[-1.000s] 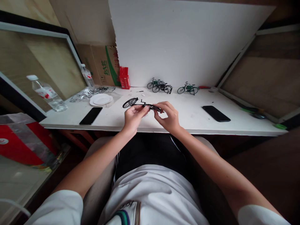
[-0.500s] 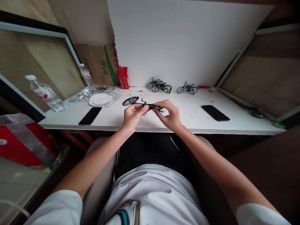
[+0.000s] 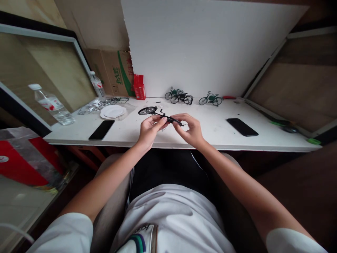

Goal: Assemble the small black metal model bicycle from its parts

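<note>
A small black model bicycle (image 3: 147, 110) is held in the air above the white table (image 3: 126, 135), its spoked wheel pointing to the left. My left hand (image 3: 150, 131) pinches the middle of its frame between thumb and fingers. The fingers of my right hand (image 3: 190, 129) are closed on its other end, at the right. A crank-like part stands up between the wheel and my left fingertips. My fingers hide part of the frame.
Three model bicycles (image 3: 210, 99) stand at the back. Phones (image 3: 101, 130) lie left and right of my hands. White discs (image 3: 113, 111), wrapped parts, a red box (image 3: 139, 87), a cardboard box (image 3: 110, 72) and water bottles (image 3: 54, 105) are at the left.
The held bicycle has tilted slightly, its wheel now higher and seen flatter. Both hands keep their grip and have barely moved.
</note>
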Demonstrator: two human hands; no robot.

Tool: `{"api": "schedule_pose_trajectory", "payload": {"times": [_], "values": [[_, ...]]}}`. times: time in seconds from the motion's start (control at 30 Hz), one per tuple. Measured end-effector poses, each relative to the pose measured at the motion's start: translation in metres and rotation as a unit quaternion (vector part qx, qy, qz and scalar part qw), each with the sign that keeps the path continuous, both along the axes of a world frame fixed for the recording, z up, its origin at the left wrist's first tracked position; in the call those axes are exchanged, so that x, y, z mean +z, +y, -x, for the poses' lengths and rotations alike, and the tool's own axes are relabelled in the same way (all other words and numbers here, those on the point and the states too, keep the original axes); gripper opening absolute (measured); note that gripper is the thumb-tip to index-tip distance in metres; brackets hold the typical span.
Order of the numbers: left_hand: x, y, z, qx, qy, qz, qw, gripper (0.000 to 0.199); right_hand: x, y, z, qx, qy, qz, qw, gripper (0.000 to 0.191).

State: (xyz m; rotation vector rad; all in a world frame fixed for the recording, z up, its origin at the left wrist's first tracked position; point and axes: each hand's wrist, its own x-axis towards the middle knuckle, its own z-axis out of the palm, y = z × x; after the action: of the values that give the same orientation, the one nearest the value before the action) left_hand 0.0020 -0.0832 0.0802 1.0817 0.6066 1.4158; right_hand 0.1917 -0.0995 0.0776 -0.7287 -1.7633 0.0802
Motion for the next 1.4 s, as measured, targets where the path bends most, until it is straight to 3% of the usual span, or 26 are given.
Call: {"api": "schedule_pose_trajectory", "payload": {"times": [0.27, 0.63, 0.8, 0.97, 1.17, 1.4], "values": [[-0.002, 0.002, -0.001, -0.002, 0.005, -0.013, 1.000, 0.044, 0.000, -0.002, 0.001, -0.018, 0.002, 0.008, 1.000, 0.019], [0.002, 0.000, 0.000, -0.016, -0.006, -0.027, 0.999, 0.042, -0.003, 0.001, -0.002, 0.070, 0.037, 0.088, 0.993, 0.030], [-0.002, 0.005, -0.001, -0.035, 0.000, -0.049, 0.998, 0.041, -0.004, 0.007, -0.004, 0.126, 0.085, 0.135, 0.979, 0.063], [-0.014, 0.016, 0.001, -0.051, -0.014, -0.052, 0.997, 0.046, -0.002, 0.009, -0.010, 0.111, 0.040, 0.168, 0.979, 0.090], [-0.024, 0.025, 0.003, -0.053, -0.003, -0.057, 0.997, 0.052, 0.000, 0.008, -0.011, 0.098, -0.002, 0.131, 0.986, 0.087], [-0.031, 0.032, 0.005, -0.038, 0.017, -0.075, 0.996, 0.048, -0.002, 0.005, -0.008, 0.028, -0.048, 0.083, 0.995, 0.085]]}}
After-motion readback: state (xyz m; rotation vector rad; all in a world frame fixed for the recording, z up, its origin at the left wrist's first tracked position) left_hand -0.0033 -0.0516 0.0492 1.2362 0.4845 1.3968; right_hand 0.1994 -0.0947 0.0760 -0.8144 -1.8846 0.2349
